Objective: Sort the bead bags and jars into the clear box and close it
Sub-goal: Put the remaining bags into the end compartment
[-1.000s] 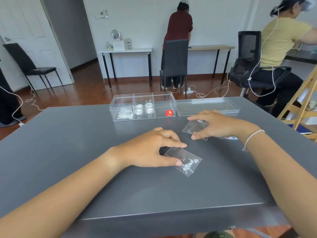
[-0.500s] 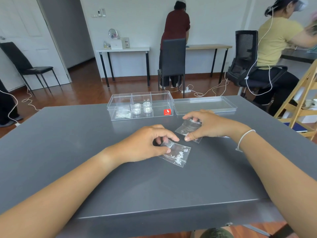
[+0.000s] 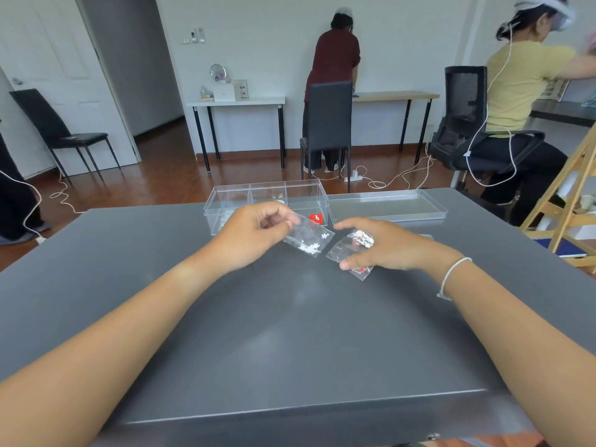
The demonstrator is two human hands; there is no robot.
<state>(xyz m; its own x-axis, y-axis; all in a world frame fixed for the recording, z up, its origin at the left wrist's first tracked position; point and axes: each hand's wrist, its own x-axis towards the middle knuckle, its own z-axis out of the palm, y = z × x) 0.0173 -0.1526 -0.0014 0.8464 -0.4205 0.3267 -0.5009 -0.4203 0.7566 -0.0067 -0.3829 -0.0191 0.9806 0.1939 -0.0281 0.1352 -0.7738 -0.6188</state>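
Observation:
My left hand (image 3: pixel 248 235) holds a small clear bag of white beads (image 3: pixel 309 239) lifted off the grey table (image 3: pixel 290 333), just in front of the clear box. My right hand (image 3: pixel 383 245) pinches another clear bag with silver and red beads (image 3: pixel 351 250), low over the table. The clear box (image 3: pixel 303 196) has three compartments and a red sticker; my left hand hides most of its contents. Its clear lid (image 3: pixel 387 206) lies flat on the table to the right of it.
A wooden easel frame (image 3: pixel 567 214) stands off the table's right edge. Black chairs, side tables and cables on the floor lie beyond the table. One person stands at the far wall, another sits at the right.
My left hand has lifted the white-bead bag off the table and carried it forward toward the box. My right hand has gathered its bag and shifted slightly left.

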